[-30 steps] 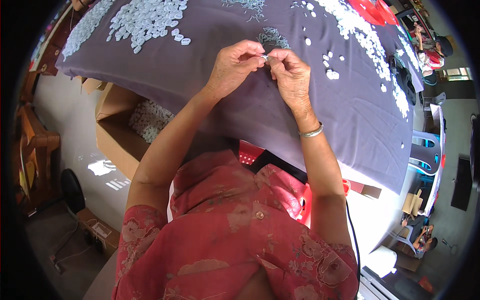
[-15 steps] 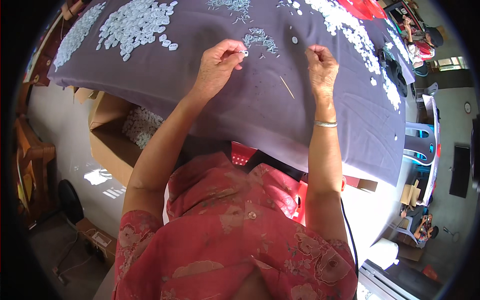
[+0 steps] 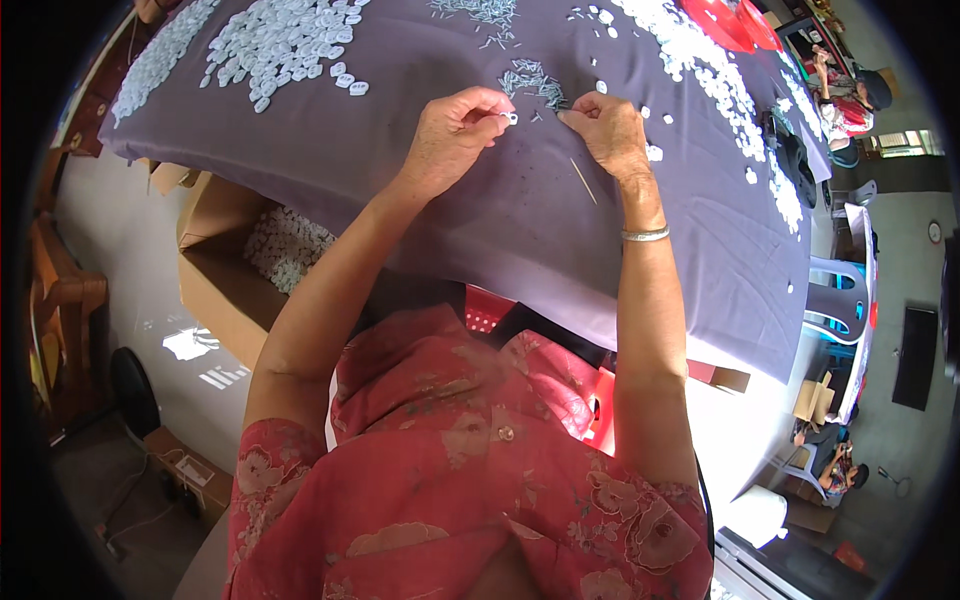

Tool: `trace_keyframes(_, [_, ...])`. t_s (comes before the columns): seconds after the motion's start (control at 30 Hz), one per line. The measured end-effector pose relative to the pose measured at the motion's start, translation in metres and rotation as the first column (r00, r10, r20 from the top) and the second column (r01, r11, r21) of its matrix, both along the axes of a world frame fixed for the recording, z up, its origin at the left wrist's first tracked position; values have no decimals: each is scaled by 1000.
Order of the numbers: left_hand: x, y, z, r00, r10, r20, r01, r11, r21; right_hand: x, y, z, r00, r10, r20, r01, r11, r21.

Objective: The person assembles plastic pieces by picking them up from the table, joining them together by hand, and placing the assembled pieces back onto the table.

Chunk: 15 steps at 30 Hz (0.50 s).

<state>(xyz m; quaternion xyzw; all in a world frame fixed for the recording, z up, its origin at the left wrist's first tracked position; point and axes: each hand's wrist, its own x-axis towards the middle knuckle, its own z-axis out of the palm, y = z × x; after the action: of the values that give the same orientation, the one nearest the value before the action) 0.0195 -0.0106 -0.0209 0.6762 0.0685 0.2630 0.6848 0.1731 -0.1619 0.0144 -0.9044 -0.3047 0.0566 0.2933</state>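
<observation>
My left hand is closed in a pinch. Between its thumb and forefinger is a small white plastic piece with a hole in it. My right hand, a metal bangle on its wrist, has thumb and forefinger together at the right edge of a small heap of thin grey metal pins; anything between those fingertips is too small to make out. A thin wooden stick lies on the dark cloth below the two hands. Several loose white pieces are beside my right hand.
Large heaps of white pieces cover the table's far left, with more white pieces at far right near red dishes. Another pin heap lies farther back. A cardboard box of white pieces stands below the table's left side.
My right hand has moved left and slightly down to the edge of the pin heap. My left hand, still pinching the white piece, has shifted slightly right. The view has shifted a little.
</observation>
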Motion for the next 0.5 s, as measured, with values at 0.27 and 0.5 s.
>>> trace_keyframes(0.27, [-1,1,1,994,-92,-62,92,996,-8,3,-1,-9,986,86,-144,-59,981,182])
trace_keyframes(0.5, [0,0,-1,998,-66,-10,65,997,-27,-24,20,1,820,432,-376,-121,773,623])
